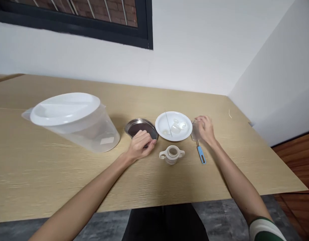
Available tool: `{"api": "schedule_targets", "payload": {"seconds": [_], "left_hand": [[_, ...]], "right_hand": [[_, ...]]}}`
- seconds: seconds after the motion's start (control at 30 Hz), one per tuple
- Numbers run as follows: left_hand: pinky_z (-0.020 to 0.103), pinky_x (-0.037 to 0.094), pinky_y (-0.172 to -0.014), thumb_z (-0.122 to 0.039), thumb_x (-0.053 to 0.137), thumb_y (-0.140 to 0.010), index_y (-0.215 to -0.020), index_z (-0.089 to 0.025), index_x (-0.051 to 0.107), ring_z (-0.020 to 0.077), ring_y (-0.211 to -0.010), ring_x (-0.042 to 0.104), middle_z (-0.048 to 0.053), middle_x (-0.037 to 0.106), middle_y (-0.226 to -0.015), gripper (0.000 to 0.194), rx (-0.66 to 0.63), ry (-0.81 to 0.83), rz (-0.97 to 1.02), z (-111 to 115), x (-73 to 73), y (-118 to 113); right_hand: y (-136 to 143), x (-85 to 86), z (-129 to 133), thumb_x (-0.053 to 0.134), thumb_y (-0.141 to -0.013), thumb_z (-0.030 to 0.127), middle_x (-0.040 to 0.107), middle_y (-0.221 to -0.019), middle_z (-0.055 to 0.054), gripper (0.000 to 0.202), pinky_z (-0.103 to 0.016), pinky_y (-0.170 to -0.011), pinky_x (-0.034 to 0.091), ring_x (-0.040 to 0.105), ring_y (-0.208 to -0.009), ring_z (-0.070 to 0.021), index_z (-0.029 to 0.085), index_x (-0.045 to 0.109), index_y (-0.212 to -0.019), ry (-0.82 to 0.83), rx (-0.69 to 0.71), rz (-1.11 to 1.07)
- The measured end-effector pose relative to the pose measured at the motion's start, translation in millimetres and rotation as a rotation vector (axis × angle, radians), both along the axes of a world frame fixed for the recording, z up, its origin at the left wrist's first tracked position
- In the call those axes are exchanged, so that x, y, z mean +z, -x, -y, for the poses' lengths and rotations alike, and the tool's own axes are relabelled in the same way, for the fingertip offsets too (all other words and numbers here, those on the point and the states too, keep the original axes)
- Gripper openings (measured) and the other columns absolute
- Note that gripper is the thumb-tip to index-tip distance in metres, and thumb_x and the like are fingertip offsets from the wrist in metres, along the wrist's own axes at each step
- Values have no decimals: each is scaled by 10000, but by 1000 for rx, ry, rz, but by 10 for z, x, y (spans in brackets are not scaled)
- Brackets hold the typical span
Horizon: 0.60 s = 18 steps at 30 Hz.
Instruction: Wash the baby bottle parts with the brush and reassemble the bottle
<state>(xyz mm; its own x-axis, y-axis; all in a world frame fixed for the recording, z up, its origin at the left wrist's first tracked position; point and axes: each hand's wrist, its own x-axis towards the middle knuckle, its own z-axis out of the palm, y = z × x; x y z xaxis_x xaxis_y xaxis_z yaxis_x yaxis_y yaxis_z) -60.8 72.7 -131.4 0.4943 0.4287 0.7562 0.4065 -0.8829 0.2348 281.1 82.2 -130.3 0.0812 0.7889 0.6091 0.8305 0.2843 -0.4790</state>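
My left hand [141,145] is closed, its fingers curled over the near rim of a round, dark-bottomed metal dish [134,124]; what they hold, if anything, is hidden. My right hand [206,130] is a little blurred, with fingers bent and apart, just right of a white plate [159,129]. Beneath its fingertips lies the wire-like head of a tool with a blue handle [201,154]. On the plate are small white plastic parts [178,127] and a thin straight rod [167,121]. Between my hands stands a whitish two-handled cup or holder [172,154].
A large translucent pitcher [86,134] with a white lid [66,107] stands at the left. A thin pale bent strip [230,113] lies at the far right of the wooden table [114,187]. White walls [192,50] and a dark-framed window [144,23] border the back.
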Motion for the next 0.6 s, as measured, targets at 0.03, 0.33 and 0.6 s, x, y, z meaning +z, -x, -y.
{"api": "schedule_targets", "payload": {"seconds": [0.03, 0.33, 0.6], "left_hand": [[342, 280, -587, -208, 492, -946, -628, -211, 430, 156, -549, 375, -13, 452, -549, 323, -9, 16, 11, 20, -4, 5], [349, 354, -607, -203, 506, -906, -874, -208, 544, 179, -615, 492, 38, 631, -704, 50, -182, 31, -15, 218, -1, -52], [355, 440, -673, -306, 621, -870, -1051, -198, 534, 206, -732, 594, 76, 692, -871, 228, -240, 151, -124, 276, 9, -97]], "right_hand": [[-91, -6, 27, 331, -996, 405, 658, -977, -98, 386, -377, -944, 412, 574, -1004, -223, 195, 641, -905, -25, -62, -33], [-654, -320, -25, 392, -937, 484, 308, -550, 51, 430, -291, -592, 288, 353, -558, -128, 239, 352, -586, 147, -371, -111], [-587, -370, -71, 420, -930, 487, 551, -589, -23, 441, -299, -580, 257, 459, -587, -160, 208, 555, -616, 451, -294, 141]]}}
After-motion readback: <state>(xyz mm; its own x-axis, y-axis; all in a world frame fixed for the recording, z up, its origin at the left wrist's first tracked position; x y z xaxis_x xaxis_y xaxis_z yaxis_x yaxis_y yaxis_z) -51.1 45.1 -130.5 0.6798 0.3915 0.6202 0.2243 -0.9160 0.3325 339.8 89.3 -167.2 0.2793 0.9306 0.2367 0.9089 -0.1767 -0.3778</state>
